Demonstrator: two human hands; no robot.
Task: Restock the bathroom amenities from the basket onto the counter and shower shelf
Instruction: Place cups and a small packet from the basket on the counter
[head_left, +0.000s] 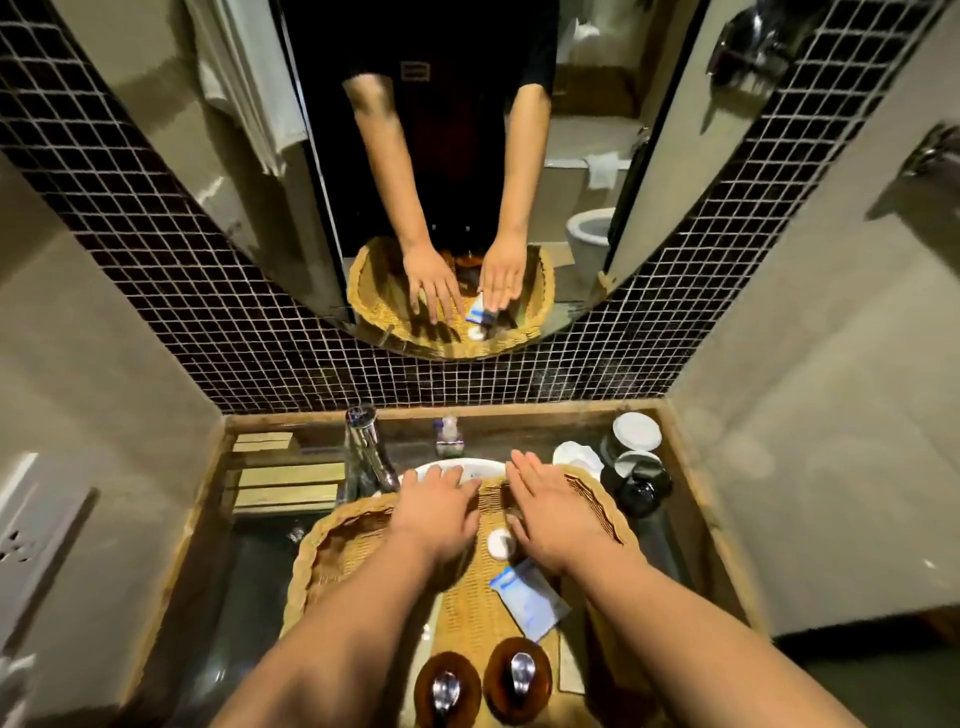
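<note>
A wicker basket (337, 545) rests over the sink on the counter. Inside it lie a small round white soap (500, 544), a blue-and-white packet (527, 597) and, at the near end, two amber pump bottles (447, 688) (519, 675). My left hand (436, 512) hovers flat over the basket's far left part, fingers spread, holding nothing. My right hand (556, 514) is flat over the far right part, also empty, just right of the soap.
A clear glass bottle (366, 457) and a small pump dispenser (449, 436) stand behind the white sink rim (447, 464). White lidded cups (636, 431) and a black jar (644, 491) sit at the right. Wooden boxes (288, 483) lie at the left. A mirror (649, 93) faces me.
</note>
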